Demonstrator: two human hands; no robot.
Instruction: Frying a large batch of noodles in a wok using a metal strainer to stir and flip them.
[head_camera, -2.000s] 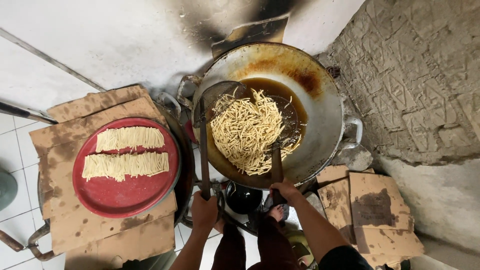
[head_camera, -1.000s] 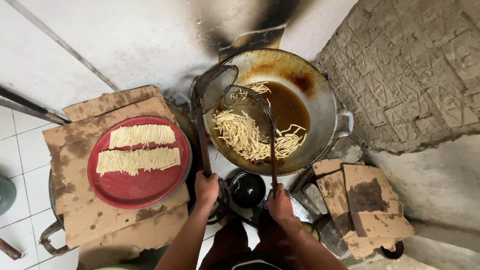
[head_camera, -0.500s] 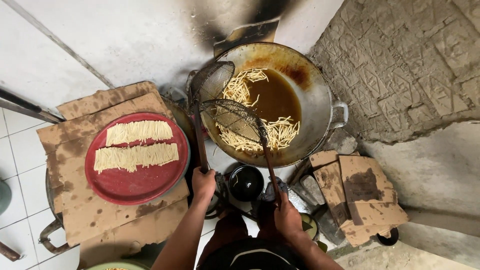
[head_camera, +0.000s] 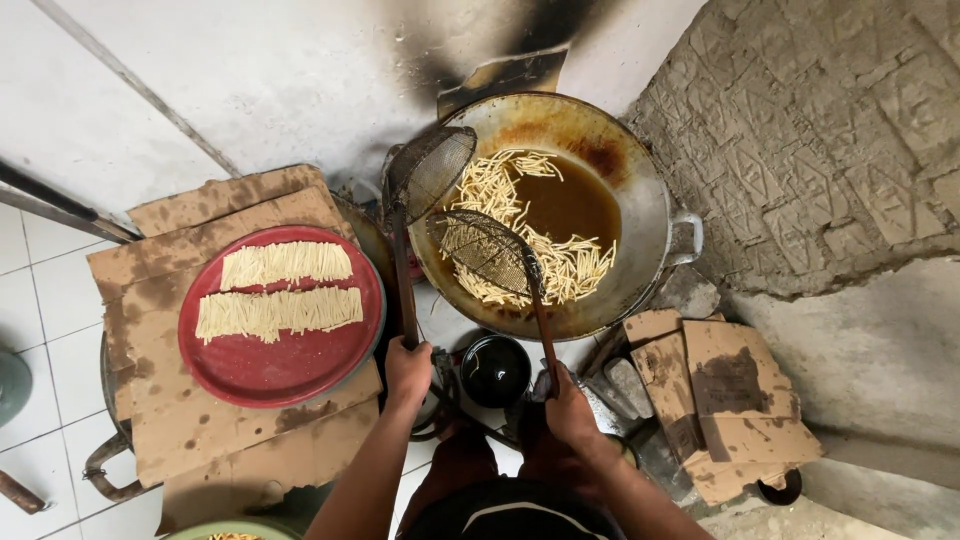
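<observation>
Flat brown cardboard (head_camera: 215, 420) with dark oil spots lies on the left, under a round red tray (head_camera: 285, 370). Two neat rows of pale raw sticks (head_camera: 280, 290) lie on the tray. More torn cardboard pieces (head_camera: 735, 400) lie on the right, near the rough grey wall. No labels or signs can be seen.

A big metal wok (head_camera: 640, 190) sits at the top middle. It holds brown oil and many thin yellow fries (head_camera: 565, 265).

The left hand (head_camera: 408, 372) is wrapped tight around the long handle of a round mesh scoop (head_camera: 432, 170). This scoop rests on the left rim of the wok, tilted up.

The right hand (head_camera: 570, 408) is closed around the handle of a second mesh scoop (head_camera: 482, 250). Its basket hangs over the fries, low in the wok, just below the first scoop.

A small black bowl (head_camera: 495, 370) sits between the two hands, just under the wok.
</observation>
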